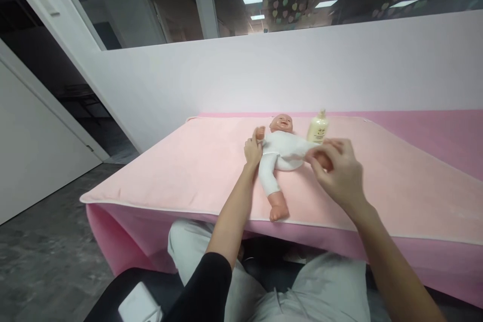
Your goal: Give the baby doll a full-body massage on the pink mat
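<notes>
A baby doll (286, 147) with a white cloth body lies on its back on the pink mat (211, 171), head away from me. My left hand (253, 150) is closed around the doll's hand and lower arm on the left side. My right hand (339, 168) pinches the end of a white-clad limb stretched out to the right. The fingers partly cover that end, so whether it is a foot or a hand I cannot tell. One bare doll foot (278, 206) points toward me near the mat's front edge.
Behind my right hand stands a pale yellow pump bottle (318, 127). A darker pink cloth (124, 234) hangs over the table's side. A white wall (264, 75) with a window rises behind the table. On the black seat beside my leg lies a white device (140, 304).
</notes>
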Demonstrator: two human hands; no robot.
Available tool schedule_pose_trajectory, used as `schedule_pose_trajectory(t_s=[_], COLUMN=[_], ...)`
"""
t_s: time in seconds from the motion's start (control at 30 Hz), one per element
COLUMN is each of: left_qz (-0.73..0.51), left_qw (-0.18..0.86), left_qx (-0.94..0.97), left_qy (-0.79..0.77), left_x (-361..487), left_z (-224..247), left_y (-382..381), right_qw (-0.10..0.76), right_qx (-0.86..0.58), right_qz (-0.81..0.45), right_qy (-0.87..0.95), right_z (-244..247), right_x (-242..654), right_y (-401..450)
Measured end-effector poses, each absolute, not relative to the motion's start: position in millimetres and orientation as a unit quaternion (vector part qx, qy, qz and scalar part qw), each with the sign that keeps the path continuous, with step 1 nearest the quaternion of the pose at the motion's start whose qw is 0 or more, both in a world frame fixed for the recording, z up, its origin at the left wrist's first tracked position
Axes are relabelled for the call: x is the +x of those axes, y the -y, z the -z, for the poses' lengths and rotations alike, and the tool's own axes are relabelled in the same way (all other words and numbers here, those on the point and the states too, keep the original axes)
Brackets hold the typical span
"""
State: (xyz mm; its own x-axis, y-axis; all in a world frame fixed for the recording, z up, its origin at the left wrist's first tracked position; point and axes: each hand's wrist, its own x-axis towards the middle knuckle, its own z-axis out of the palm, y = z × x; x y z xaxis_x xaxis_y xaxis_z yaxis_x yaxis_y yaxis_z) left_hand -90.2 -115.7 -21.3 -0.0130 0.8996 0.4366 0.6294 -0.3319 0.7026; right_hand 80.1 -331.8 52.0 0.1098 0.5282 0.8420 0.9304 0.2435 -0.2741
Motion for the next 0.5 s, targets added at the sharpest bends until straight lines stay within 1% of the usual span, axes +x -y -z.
schedule_pose_trajectory(t_s=[0.07,0.1,0.17,0.2,0.23,0.3,0.43,0.47,0.5], left_qz=[-0.385,-0.366,-0.356,-0.364,-0.383,-0.450,-0.589,-0.605,-0.614], left_qw=[0.089,0.080,0.103,0.131,0.164,0.244,0.400,0.424,0.440], left_qx=[0.742,0.758,0.763,0.754,0.738,0.680,0.459,0.410,0.377], left_qy=[-0.541,-0.534,-0.530,-0.531,-0.530,-0.524,-0.531,-0.535,-0.536], left_x=[-88,-87,-87,-88,-89,-90,-90,-90,-90], left_z=[19,18,20,21,23,28,33,34,34], left_y=[121,122,121,120,118,112,97,94,91], right_qw=[0.443,0.414,0.356,0.351,0.361,0.423,0.551,0.562,0.556], right_qx=[-0.562,-0.567,-0.583,-0.587,-0.585,-0.571,-0.589,-0.598,-0.596], right_qz=[0.177,0.151,0.112,0.102,0.098,0.120,0.235,0.248,0.236], right_qy=[0.676,0.695,0.722,0.722,0.719,0.694,0.543,0.515,0.529], right_z=[-57,-56,-51,-49,-47,-41,-5,5,12], right_x=[70,65,58,57,56,56,56,55,54], right_y=[293,275,249,245,247,271,353,370,383])
